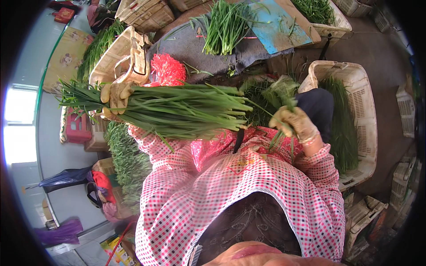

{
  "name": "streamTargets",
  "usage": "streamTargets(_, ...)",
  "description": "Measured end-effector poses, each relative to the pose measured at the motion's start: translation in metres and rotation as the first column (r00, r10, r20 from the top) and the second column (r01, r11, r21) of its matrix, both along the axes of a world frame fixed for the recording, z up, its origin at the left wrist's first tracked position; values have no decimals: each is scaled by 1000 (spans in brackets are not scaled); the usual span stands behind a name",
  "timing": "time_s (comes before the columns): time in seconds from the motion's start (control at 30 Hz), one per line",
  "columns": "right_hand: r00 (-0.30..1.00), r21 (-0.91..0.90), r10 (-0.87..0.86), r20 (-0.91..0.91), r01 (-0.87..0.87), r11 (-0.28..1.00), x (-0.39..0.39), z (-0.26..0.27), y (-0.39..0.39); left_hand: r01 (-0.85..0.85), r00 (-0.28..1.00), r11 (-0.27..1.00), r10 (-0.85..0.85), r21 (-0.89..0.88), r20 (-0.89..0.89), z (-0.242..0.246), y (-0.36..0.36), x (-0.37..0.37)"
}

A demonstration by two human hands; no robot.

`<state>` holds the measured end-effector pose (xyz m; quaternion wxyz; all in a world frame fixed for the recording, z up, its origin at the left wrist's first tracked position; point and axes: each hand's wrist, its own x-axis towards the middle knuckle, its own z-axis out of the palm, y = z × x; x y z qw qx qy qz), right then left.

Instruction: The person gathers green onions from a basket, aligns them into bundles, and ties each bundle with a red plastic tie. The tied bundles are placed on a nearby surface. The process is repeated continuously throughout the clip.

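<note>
Gloved in a stained pale glove, my left hand [116,99] grips a thick bunch of garlic chives [186,106] near its leafy end. The bunch lies level in front of my chest, its pale cut stems pointing right. My right hand [294,124], in a similar glove, has fingers curled around some loose green leaves [283,91], which are partly blurred. A few strands hang below that hand over my red patterned apron. Beyond my hands, another bunch of chives [224,30] rests on a grey cloth [183,46], beside a bundle of red plastic ties [168,69].
A blue board [279,28] with leaf scraps lies at the back of the table. A plastic crate [366,133] of chives stands to my right, another crate [111,56] to the left. Heaped greens [128,163] and a folded umbrella [65,178] are at lower left.
</note>
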<state>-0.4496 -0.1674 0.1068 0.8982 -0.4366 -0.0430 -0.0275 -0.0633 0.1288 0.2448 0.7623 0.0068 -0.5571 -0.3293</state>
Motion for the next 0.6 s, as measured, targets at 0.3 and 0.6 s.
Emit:
streamTargets(0.3,900,-402,-186,393,351,846,64,84,12,27,996,999,-29,-31,-80,6,-30,-15)
streamTargets(0.6,805,-802,127,579,591,-86,57,51,23,-383,908,913,400,143,-125,5,3,-20)
